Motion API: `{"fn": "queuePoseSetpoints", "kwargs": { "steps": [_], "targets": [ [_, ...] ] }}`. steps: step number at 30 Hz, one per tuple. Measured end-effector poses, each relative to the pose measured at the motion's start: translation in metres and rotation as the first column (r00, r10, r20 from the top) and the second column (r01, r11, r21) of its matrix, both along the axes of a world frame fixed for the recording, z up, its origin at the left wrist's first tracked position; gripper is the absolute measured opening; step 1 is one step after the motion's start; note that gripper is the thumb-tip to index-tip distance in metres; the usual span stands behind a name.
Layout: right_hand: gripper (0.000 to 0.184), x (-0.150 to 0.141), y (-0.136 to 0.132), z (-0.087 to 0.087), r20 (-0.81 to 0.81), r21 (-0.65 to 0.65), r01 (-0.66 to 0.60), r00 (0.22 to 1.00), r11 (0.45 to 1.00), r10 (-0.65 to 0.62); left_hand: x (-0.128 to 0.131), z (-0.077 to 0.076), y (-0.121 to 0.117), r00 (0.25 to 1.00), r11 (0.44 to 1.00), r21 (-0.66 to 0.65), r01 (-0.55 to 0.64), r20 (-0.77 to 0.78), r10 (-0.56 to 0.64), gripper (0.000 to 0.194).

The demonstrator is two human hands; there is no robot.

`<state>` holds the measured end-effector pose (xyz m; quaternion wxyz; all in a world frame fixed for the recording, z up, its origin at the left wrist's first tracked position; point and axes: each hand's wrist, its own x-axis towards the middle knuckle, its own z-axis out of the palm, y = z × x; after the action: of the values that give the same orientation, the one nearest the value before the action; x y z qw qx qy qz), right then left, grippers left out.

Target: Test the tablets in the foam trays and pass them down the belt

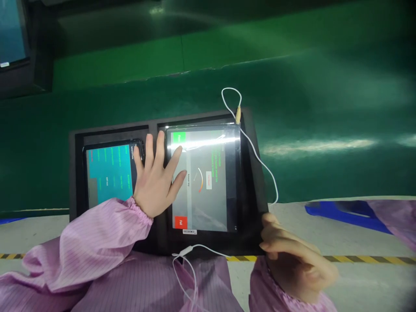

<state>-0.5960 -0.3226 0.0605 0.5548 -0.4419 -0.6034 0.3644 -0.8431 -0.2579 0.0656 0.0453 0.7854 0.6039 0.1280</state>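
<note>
My left hand (156, 182) is open, fingers spread, over the larger tablet (211, 203). Its index finger reaches the screen just below a green box, while the little finger lies near the smaller tablet (110, 173) with a blue-green menu. The larger screen shows "Answer key", a red "Fail" box and a dial. A white earphone cable (260, 158) runs from a yellowish plug (238, 115) at that tablet's top right corner down towards my right hand (295, 260). Closed, with fingers bent, this hand is at the tray's right edge; what its fingertips hold is hidden.
Both tablets lie in a black tray (152, 149) with two compartments, set against the green bench (325, 108). The cable's splitter (186, 250) hangs at the tray's near edge. Another screen (13, 30) stands top left. Yellow-black tape (367, 260) marks the floor.
</note>
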Motion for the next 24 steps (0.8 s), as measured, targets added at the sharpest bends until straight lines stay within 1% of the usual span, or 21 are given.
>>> {"fn": "queuePoseSetpoints", "kwargs": {
  "steps": [3, 6, 7, 8, 9, 10, 11, 12, 14, 16, 18, 19, 21, 24],
  "targets": [
    [0.042, 0.000, -0.002, -0.003, -0.004, -0.002, 0.007, 1.000, 1.000, -0.007, 0.000, -0.003, 0.012, 0.999, 0.999, -0.015, -0.044, 0.010, 0.044, 0.051],
    [0.040, 0.007, -0.006, -0.004, -0.013, -0.005, -0.004, 1.000, 1.000, 0.004, -0.002, -0.001, 0.019, 0.998, 0.998, -0.028, -0.059, -0.007, 0.059, 0.050],
    [0.037, 0.011, -0.005, -0.002, 0.016, -0.023, -0.013, 1.000, 1.000, 0.013, -0.003, 0.000, 0.020, 0.998, 0.998, -0.029, -0.060, -0.011, 0.060, 0.049],
    [0.032, 0.014, 0.000, 0.001, 0.086, -0.056, -0.017, 0.996, 0.998, 0.022, -0.004, 0.002, 0.019, 0.998, 0.998, -0.024, -0.061, -0.011, 0.061, 0.050],
    [0.027, 0.016, 0.009, 0.005, 0.189, -0.094, -0.003, 0.982, 0.996, 0.021, -0.006, 0.005, 0.017, 0.998, 0.998, -0.016, -0.062, -0.006, 0.062, 0.051],
    [0.022, 0.017, 0.022, 0.009, 0.312, -0.131, 0.023, 0.950, 0.991, 0.020, -0.007, 0.008, 0.013, 0.998, 0.998, -0.004, -0.065, 0.001, 0.065, 0.053],
    [0.016, 0.016, 0.039, 0.014, 0.450, -0.156, 0.073, 0.893, 0.985, 0.005, -0.007, 0.010, 0.008, 0.998, 0.998, 0.009, -0.068, 0.008, 0.068, 0.055],
    [0.017, 0.014, 0.060, 0.019, 0.524, -0.145, 0.128, 0.851, 0.981, -0.034, -0.007, 0.011, 0.002, 0.998, 0.998, 0.024, -0.064, 0.015, 0.064, 0.057],
    [0.018, 0.003, 0.110, 0.027, 0.600, -0.147, 0.196, 0.797, 0.970, -0.070, -0.005, 0.012, -0.014, 1.000, 0.999, 0.041, -0.025, 0.019, 0.024, 0.059],
    [0.016, -0.014, 0.158, 0.031, 0.741, -0.221, 0.278, 0.672, 0.935, -0.025, -0.001, 0.009, -0.033, 0.999, 0.998, 0.034, 0.048, 0.006, -0.048, 0.060],
    [0.019, -0.031, 0.194, 0.033, 0.840, -0.257, 0.349, 0.541, 0.901, 0.030, 0.000, 0.005, -0.051, 0.994, 0.994, 0.016, 0.113, -0.010, -0.113, 0.061],
    [0.020, -0.038, 0.206, 0.034, 0.873, -0.274, 0.374, 0.483, 0.886, 0.065, -0.001, 0.004, -0.058, 0.992, 0.992, 0.009, 0.129, -0.014, -0.129, 0.062],
    [0.021, -0.046, 0.218, 0.034, 0.911, -0.300, 0.413, 0.393, 0.860, 0.129, -0.007, 0.005, -0.069, 0.992, 0.992, 0.019, 0.125, -0.008, -0.125, 0.062],
    [0.027, -0.051, 0.221, 0.034, 0.926, -0.340, 0.470, 0.319, 0.815, 0.202, -0.025, 0.013, -0.076, 0.998, 0.997, 0.068, 0.048, 0.025, -0.050, 0.059]
  ]
}}
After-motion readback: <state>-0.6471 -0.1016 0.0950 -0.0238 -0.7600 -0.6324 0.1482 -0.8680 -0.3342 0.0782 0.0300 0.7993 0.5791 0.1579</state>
